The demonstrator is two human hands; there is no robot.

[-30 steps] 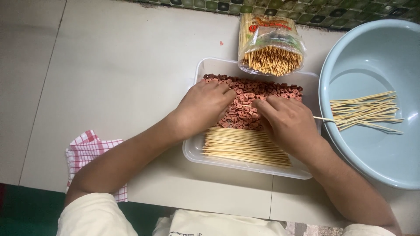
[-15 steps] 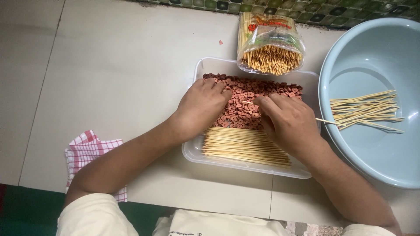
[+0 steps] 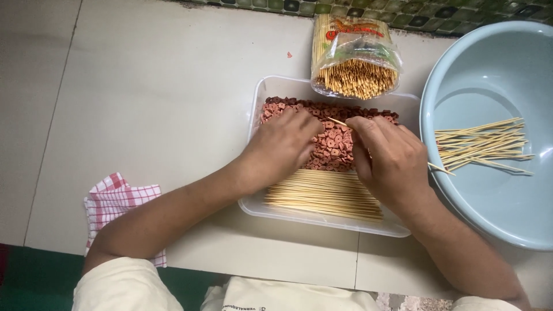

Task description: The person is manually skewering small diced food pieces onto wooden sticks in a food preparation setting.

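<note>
Head view, near edge first: pale sleeves at the bottom of the frame, a red-and-white checked cloth (image 3: 124,201) on the tiled floor (image 3: 144,86) at lower left, partly under the left forearm. Next up, centre: a clear plastic tray (image 3: 262,92), with a flat bundle of bamboo skewers (image 3: 322,196) lying along its near side and a heap of small reddish-brown sliced pieces (image 3: 331,144) filling its far side. Left hand (image 3: 282,147) palm down on the pieces, fingers curled into the heap; whether pinched on a piece, cannot tell. Right hand (image 3: 389,158) just beside it, apart by a narrow gap, fingers closed on a single skewer (image 3: 337,121), its tip jutting toward the left hand and its tail sticking out past the wrist toward the basin. Right of frame: a large pale blue basin (image 3: 489,69) holding a loose spray of bare skewers (image 3: 484,144). Farthest, top centre: an opened plastic packet of skewers (image 3: 354,55), its mouth resting on the tray's far rim.
</note>
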